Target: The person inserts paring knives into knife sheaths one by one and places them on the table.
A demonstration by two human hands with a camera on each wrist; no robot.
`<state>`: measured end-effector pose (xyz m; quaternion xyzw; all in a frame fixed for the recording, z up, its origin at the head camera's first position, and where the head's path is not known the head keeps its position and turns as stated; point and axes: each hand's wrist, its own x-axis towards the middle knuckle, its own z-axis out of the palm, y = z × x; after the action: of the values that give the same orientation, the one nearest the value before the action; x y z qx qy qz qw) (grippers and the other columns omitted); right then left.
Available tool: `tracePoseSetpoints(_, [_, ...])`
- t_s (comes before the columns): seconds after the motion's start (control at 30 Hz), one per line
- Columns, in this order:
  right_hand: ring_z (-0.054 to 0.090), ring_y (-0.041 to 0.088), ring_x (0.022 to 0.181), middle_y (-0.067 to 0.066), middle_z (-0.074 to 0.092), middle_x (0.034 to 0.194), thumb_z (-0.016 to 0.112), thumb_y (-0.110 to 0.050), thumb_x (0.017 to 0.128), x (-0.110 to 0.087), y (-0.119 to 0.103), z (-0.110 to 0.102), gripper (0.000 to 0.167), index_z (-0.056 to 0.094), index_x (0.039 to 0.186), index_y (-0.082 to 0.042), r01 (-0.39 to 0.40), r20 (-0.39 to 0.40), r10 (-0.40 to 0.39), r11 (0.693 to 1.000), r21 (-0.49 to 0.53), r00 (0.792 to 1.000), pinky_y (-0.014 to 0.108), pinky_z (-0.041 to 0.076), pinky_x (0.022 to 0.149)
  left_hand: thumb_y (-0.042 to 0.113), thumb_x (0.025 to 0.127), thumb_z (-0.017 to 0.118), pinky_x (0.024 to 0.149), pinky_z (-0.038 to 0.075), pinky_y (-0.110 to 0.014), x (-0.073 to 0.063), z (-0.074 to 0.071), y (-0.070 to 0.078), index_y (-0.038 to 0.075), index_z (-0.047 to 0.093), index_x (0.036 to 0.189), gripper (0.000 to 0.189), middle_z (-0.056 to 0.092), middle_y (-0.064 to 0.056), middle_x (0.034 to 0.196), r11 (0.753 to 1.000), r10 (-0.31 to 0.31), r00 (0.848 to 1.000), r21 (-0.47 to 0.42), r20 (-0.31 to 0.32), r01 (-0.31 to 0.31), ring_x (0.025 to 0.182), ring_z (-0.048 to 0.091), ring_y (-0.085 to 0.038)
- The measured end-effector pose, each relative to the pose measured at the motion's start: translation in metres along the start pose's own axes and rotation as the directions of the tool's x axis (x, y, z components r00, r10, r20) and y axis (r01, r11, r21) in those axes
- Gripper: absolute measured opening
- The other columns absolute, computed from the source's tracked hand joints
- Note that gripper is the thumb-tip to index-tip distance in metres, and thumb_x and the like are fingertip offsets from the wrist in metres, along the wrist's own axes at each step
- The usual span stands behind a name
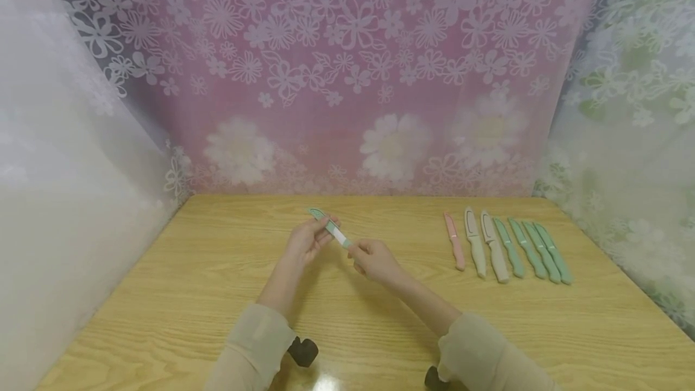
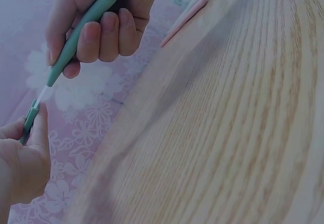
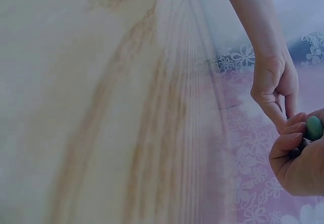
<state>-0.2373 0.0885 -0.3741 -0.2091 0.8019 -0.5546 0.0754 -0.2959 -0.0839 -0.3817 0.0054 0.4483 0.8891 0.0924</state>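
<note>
Over the middle of the table, my left hand (image 1: 305,241) pinches the green sheath (image 1: 318,214) of a small knife between thumb and fingers. My right hand (image 1: 378,261) grips the green knife handle (image 2: 83,34), its fingers curled round it. A stretch of white blade (image 1: 339,236) shows between handle and sheath; its tip is hidden inside the sheath. The left wrist view has the handle tilted, with the sheath (image 2: 30,120) below it. In the right wrist view only the rounded handle end (image 3: 314,127) peeks out of the right hand.
On the right of the wooden table (image 1: 217,294) lies a row of knives: a pink knife (image 1: 453,241), two cream knives (image 1: 475,246) and several green knives (image 1: 509,249). Floral curtains (image 1: 353,77) hang behind and at both sides.
</note>
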Motion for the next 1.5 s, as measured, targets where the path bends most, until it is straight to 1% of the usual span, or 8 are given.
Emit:
tracePoseSetpoints(0.13, [0.031, 0.003, 0.041, -0.001, 0.040, 0.052, 0.038, -0.006, 0.098, -0.006, -0.015, 0.000, 0.027, 0.053, 0.095, 0.016, -0.011, -0.011, 0.011, 1.000, 0.018, 1.000, 0.012, 0.025, 0.037, 0.002, 0.095, 0.047, 0.085, 0.052, -0.029, 0.001, 0.001, -0.002, -0.015, 0.045, 0.120, 0.030, 0.060, -0.021, 0.111, 0.999, 0.005, 1.000, 0.032, 0.024, -0.006, 0.115, 0.050, -0.035])
tracePoseSetpoints(0.23, [0.030, 0.003, 0.041, -0.001, 0.040, 0.052, 0.039, -0.006, 0.098, -0.009, -0.022, 0.000, 0.026, 0.053, 0.095, 0.015, -0.018, -0.021, 0.018, 1.000, 0.018, 1.000, 0.011, 0.025, 0.037, 0.002, 0.095, 0.047, 0.085, 0.052, -0.028, 0.001, 0.001, -0.004, -0.017, 0.040, 0.124, 0.035, 0.059, -0.022, 0.113, 0.999, 0.001, 0.999, 0.046, 0.044, -0.003, 0.117, 0.049, -0.035])
tracePoseSetpoints(0.6, [0.030, 0.002, 0.040, -0.003, 0.040, 0.050, 0.040, -0.006, 0.098, -0.009, -0.018, 0.000, 0.026, 0.054, 0.093, 0.015, 0.002, -0.033, -0.001, 1.000, 0.006, 0.999, 0.011, 0.025, 0.037, 0.001, 0.096, 0.045, 0.086, 0.051, -0.028, 0.000, 0.003, -0.009, -0.018, 0.039, 0.124, 0.035, 0.064, -0.016, 0.101, 0.999, -0.006, 0.999, 0.041, 0.050, 0.004, 0.114, 0.050, -0.034])
tracePoseSetpoints(0.9, [0.030, 0.003, 0.041, -0.002, 0.040, 0.051, 0.040, -0.006, 0.098, -0.009, -0.021, 0.000, 0.026, 0.054, 0.095, 0.016, -0.017, -0.041, 0.017, 1.000, 0.004, 0.999, 0.011, 0.026, 0.039, 0.001, 0.095, 0.047, 0.085, 0.052, -0.027, -0.002, 0.004, -0.011, -0.015, 0.043, 0.123, 0.032, 0.063, -0.020, 0.107, 0.999, -0.021, 0.999, 0.044, 0.042, 0.019, 0.118, 0.045, -0.037])
tracePoseSetpoints(1.03, [0.030, 0.003, 0.041, -0.002, 0.040, 0.051, 0.040, -0.007, 0.098, -0.007, -0.017, 0.000, 0.027, 0.054, 0.097, 0.016, -0.017, -0.040, 0.017, 1.000, 0.005, 0.999, 0.012, 0.026, 0.038, 0.001, 0.095, 0.046, 0.085, 0.051, -0.027, -0.001, 0.005, -0.014, -0.015, 0.043, 0.123, 0.032, 0.063, -0.020, 0.107, 0.998, -0.016, 0.999, 0.061, 0.048, 0.013, 0.118, 0.045, -0.037])
tracePoseSetpoints(1.2, [0.030, 0.004, 0.041, -0.003, 0.039, 0.051, 0.040, -0.013, 0.099, 0.001, 0.003, -0.001, 0.032, 0.053, 0.102, 0.016, -0.017, -0.056, 0.017, 1.000, -0.003, 0.998, 0.013, 0.025, 0.038, 0.003, 0.096, 0.047, 0.086, 0.051, -0.027, 0.000, 0.007, -0.018, -0.015, 0.042, 0.125, 0.034, 0.063, -0.018, 0.108, 0.995, -0.028, 0.997, 0.095, 0.078, 0.020, 0.117, 0.048, -0.035])
tracePoseSetpoints(1.4, [0.032, 0.005, 0.042, -0.002, 0.042, 0.052, 0.043, -0.017, 0.099, 0.006, 0.016, -0.002, 0.035, 0.053, 0.105, 0.016, -0.041, -0.076, 0.040, 0.999, -0.010, 0.996, 0.013, 0.027, 0.038, 0.003, 0.095, 0.048, 0.086, 0.051, -0.028, -0.001, 0.008, -0.021, -0.012, 0.045, 0.123, 0.032, 0.048, -0.028, 0.126, 0.996, -0.040, 0.998, 0.076, 0.058, 0.036, 0.115, 0.051, -0.034])
tracePoseSetpoints(1.5, [0.033, 0.006, 0.043, 0.000, 0.044, 0.054, 0.044, -0.020, 0.099, 0.008, 0.017, -0.004, 0.038, 0.053, 0.107, 0.015, -0.052, -0.064, 0.050, 0.998, -0.030, 0.997, 0.013, 0.029, 0.039, 0.002, 0.095, 0.048, 0.086, 0.051, -0.028, -0.003, 0.009, -0.021, -0.013, 0.044, 0.123, 0.032, 0.050, -0.028, 0.124, 0.998, -0.021, 0.999, 0.068, 0.041, 0.019, 0.114, 0.051, -0.034])
